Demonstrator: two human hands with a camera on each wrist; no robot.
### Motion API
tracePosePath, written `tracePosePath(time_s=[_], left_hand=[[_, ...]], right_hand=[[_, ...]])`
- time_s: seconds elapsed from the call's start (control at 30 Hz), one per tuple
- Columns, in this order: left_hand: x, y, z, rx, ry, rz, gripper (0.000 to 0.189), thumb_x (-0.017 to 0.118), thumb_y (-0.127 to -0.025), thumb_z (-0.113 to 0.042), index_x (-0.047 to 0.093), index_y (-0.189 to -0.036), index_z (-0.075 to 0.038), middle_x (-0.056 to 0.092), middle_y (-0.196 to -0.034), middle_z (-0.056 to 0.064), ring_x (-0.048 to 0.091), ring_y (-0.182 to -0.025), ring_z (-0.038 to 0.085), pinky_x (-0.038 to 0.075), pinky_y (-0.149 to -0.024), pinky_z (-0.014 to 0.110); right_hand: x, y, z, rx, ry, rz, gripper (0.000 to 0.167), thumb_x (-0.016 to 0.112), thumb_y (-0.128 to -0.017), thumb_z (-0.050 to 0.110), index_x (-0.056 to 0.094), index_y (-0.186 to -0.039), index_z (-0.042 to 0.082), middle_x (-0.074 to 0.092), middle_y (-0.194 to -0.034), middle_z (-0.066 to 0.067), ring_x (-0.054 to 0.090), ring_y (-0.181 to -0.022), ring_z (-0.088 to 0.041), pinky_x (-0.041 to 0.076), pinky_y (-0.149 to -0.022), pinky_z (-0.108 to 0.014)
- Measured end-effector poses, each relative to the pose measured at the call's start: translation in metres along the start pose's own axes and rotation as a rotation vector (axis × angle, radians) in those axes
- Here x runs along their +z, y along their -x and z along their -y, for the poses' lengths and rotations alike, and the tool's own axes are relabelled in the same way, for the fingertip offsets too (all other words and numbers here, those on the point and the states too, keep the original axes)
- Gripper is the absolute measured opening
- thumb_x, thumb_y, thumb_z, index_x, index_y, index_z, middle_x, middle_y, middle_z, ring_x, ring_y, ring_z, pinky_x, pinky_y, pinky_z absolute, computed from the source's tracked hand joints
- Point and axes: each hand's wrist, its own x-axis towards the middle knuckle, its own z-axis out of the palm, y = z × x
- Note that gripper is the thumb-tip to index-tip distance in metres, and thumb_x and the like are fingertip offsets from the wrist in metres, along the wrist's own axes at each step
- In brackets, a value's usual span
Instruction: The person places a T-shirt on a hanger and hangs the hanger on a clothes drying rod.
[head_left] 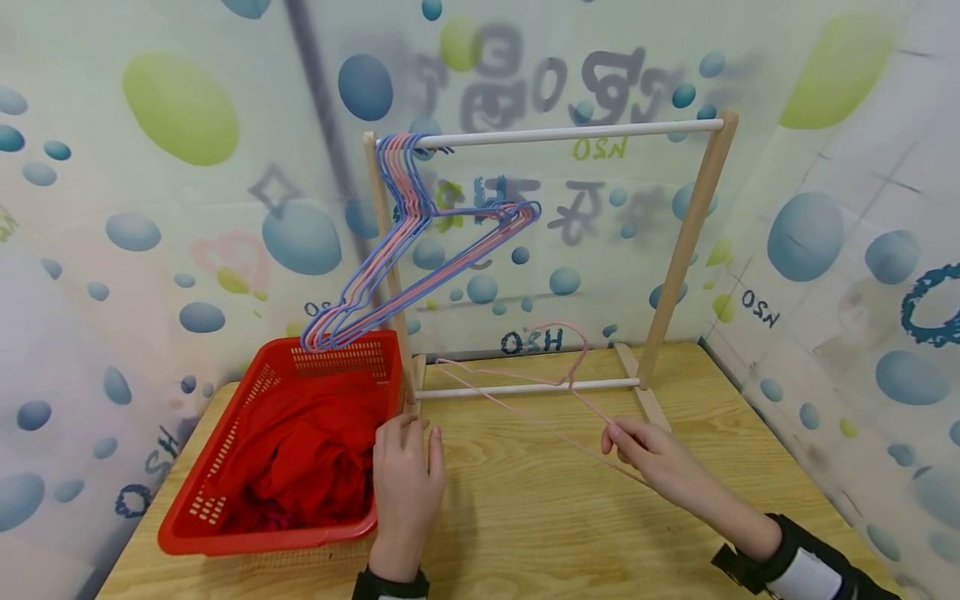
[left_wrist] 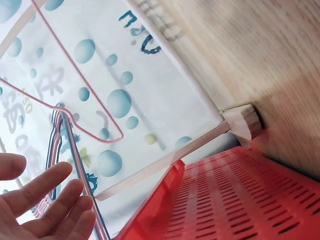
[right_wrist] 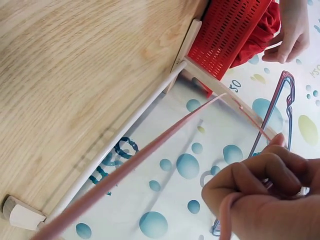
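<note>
A pink clothes hanger (head_left: 525, 408) is pinched by one shoulder in my right hand (head_left: 660, 458), its hook turned up and its far end pointing left toward the rack. In the right wrist view the fingers curl round the pink hanger (right_wrist: 135, 162). My left hand (head_left: 408, 487) is at the basket's right edge, fingers loosely bent with nothing in them. Red cloth (head_left: 315, 454) lies heaped in the red basket (head_left: 262, 546) beside it. Several blue and pink hangers (head_left: 408, 221) hang bunched at the left end of the rack's top rail (head_left: 570, 133).
The wooden rack stands at the table's back, with a right post (head_left: 686, 250) and a low white bar (head_left: 525, 388). A patterned sheet (head_left: 225, 167) covers the walls behind and beside the wooden table (head_left: 525, 517).
</note>
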Motion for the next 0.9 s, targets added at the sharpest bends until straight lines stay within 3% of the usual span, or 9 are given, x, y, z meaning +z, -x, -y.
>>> tracePosePath(time_s=[0.33,0.53,0.67,0.83,0.9], left_hand=[[-0.029,-0.004,0.001,0.022,0.047,-0.086,0.017,0.067,-0.086,-0.014,0.068,-0.092,0.001,0.060,-0.102,0.017,0.053,-0.098,0.033,0.043,-0.083,0.045],[-0.059,-0.007,0.008,0.038,0.069,-0.129,0.019,0.070,-0.083,-0.011,0.068,-0.097,0.002,0.060,-0.105,0.017,0.052,-0.101,0.033,0.041,-0.087,0.042],[-0.083,-0.011,0.019,0.061,0.032,-0.151,0.027,0.075,-0.078,-0.009,0.067,-0.101,0.002,0.060,-0.105,0.018,0.052,-0.100,0.035,0.040,-0.085,0.042],[-0.111,-0.021,0.034,0.051,-0.041,-0.106,0.042,0.082,-0.070,-0.008,0.066,-0.108,0.001,0.059,-0.107,0.019,0.051,-0.102,0.035,0.044,-0.082,0.045],[-0.121,-0.027,0.040,0.022,-0.069,-0.046,0.046,0.083,-0.070,-0.010,0.064,-0.110,0.000,0.059,-0.109,0.018,0.051,-0.103,0.033,0.047,-0.082,0.045]], right_hand=[[0.004,-0.005,-0.002,0.064,0.036,-0.027,0.033,0.041,-0.103,0.028,0.062,-0.088,0.007,0.033,-0.060,0.003,0.027,-0.048,-0.005,0.027,-0.043,-0.024],[0.005,-0.006,-0.002,0.071,0.055,-0.075,0.033,0.044,-0.101,0.029,0.065,-0.086,0.008,0.036,-0.060,0.004,0.028,-0.049,-0.005,0.030,-0.045,-0.025],[0.005,-0.006,-0.004,0.086,0.045,-0.091,0.032,0.046,-0.101,0.030,0.066,-0.088,0.008,0.044,-0.063,0.002,0.030,-0.050,-0.006,0.031,-0.046,-0.026],[0.004,-0.006,-0.006,0.095,0.058,-0.125,0.034,0.048,-0.100,0.033,0.067,-0.088,0.007,0.049,-0.066,0.002,0.034,-0.053,-0.007,0.034,-0.049,-0.026],[0.003,-0.006,-0.006,0.101,0.056,-0.130,0.034,0.048,-0.100,0.033,0.067,-0.089,0.007,0.049,-0.066,0.002,0.034,-0.053,-0.007,0.034,-0.050,-0.026]])
